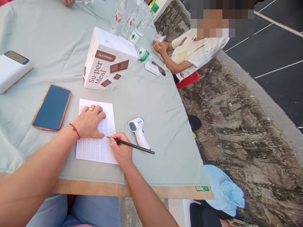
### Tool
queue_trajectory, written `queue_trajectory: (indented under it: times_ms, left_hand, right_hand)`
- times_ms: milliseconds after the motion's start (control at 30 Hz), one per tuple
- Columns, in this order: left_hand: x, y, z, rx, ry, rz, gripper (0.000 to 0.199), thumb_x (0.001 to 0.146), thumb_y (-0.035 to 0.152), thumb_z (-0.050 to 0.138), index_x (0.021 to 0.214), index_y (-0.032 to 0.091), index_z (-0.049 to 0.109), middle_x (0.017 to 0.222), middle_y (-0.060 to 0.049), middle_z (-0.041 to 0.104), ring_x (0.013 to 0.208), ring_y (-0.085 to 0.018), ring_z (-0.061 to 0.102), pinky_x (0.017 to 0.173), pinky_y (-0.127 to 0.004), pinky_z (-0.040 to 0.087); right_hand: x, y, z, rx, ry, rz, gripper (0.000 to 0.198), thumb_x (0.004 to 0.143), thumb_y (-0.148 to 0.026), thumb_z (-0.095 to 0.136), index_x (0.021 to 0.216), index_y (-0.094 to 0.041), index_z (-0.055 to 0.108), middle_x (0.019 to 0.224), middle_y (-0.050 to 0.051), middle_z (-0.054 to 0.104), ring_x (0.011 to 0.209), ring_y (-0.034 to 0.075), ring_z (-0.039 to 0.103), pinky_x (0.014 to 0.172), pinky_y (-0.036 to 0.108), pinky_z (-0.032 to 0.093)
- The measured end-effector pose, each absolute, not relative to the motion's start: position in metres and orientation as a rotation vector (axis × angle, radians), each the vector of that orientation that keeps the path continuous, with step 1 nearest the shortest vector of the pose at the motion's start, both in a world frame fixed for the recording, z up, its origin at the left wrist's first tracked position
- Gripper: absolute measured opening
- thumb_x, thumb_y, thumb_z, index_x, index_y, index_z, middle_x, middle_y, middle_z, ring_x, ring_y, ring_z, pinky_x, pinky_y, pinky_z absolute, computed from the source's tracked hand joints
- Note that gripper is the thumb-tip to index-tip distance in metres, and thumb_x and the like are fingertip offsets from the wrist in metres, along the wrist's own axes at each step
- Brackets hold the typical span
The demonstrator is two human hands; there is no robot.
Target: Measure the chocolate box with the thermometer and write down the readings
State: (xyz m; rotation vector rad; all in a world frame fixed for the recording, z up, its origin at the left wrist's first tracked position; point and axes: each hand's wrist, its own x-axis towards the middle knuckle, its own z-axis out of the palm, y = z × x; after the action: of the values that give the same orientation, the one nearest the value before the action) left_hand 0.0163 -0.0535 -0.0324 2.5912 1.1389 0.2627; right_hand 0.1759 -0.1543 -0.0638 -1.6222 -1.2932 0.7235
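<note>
A white sheet of paper [94, 154] covered in small handwriting lies on the cloth-covered table in front of me. My left hand [91, 121] rests flat on it with fingers spread, a ring on one finger and a red cord at the wrist. A slim black pen [139, 147] is held in my right hand [123, 149], its tip close to the paper's right part, near a small circled note. Just right of my right hand lies a white infrared thermometer [139, 132]. To the left of the paper is a smartphone [52, 107] in a brown-edged case.
Beyond the paper stands a white and brown Su-per Meal box [106, 63]. Plastic bottles [142, 28] are grouped behind it. A white device [14, 69] sits at far left. Another person [187, 56] sits at the right edge, near a white object [152, 68]. Another hand [68, 2] shows at the top.
</note>
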Motion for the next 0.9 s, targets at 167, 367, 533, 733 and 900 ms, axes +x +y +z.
queue_trajectory:
  times_ms: [167, 367, 533, 733, 900]
  left_hand:
    - [0.0158, -0.0536, -0.0335, 2.597, 1.138, 0.275, 0.059, 0.061, 0.050, 0.070, 0.109, 0.019, 0.058, 0.114, -0.012, 0.053, 0.101, -0.030, 0.049, 0.086, -0.041, 0.034]
    - [0.0162, -0.0539, -0.0309, 2.589, 1.142, 0.238, 0.060, 0.062, 0.051, 0.069, 0.111, 0.017, 0.058, 0.116, -0.012, 0.053, 0.101, -0.031, 0.048, 0.086, -0.042, 0.034]
    - [0.0161, -0.0539, -0.0294, 2.583, 1.144, 0.215, 0.062, 0.063, 0.050, 0.068, 0.113, 0.016, 0.058, 0.118, -0.013, 0.052, 0.102, -0.031, 0.048, 0.088, -0.042, 0.034]
    - [0.0159, -0.0537, -0.0298, 2.585, 1.142, 0.209, 0.062, 0.063, 0.051, 0.067, 0.114, 0.016, 0.058, 0.119, -0.013, 0.052, 0.102, -0.031, 0.048, 0.088, -0.042, 0.034]
    - [0.0159, -0.0536, -0.0303, 2.586, 1.143, 0.224, 0.061, 0.063, 0.051, 0.068, 0.113, 0.016, 0.058, 0.117, -0.013, 0.053, 0.102, -0.031, 0.048, 0.088, -0.042, 0.034]
  right_hand:
    - [0.1753, -0.1542, -0.0630, -1.628, -1.293, 0.716, 0.008, 0.072, -0.028, 0.057, 0.066, -0.023, 0.057, 0.057, -0.005, 0.057, 0.052, 0.012, 0.048, 0.053, 0.026, 0.042]
    - [0.1752, -0.1539, -0.0639, -1.626, -1.284, 0.711, 0.008, 0.069, -0.026, 0.058, 0.063, -0.022, 0.056, 0.054, -0.006, 0.055, 0.050, 0.011, 0.048, 0.051, 0.025, 0.041]
    - [0.1759, -0.1541, -0.0647, -1.619, -1.276, 0.689, 0.007, 0.069, -0.027, 0.058, 0.065, -0.022, 0.057, 0.056, -0.005, 0.058, 0.051, 0.011, 0.050, 0.052, 0.025, 0.042]
    - [0.1756, -0.1549, -0.0644, -1.614, -1.276, 0.659, 0.008, 0.070, -0.027, 0.057, 0.064, -0.022, 0.056, 0.055, -0.005, 0.057, 0.051, 0.011, 0.049, 0.051, 0.024, 0.041]
    - [0.1758, -0.1550, -0.0639, -1.621, -1.258, 0.647, 0.008, 0.071, -0.028, 0.057, 0.066, -0.021, 0.057, 0.056, -0.005, 0.057, 0.051, 0.011, 0.050, 0.051, 0.025, 0.042]
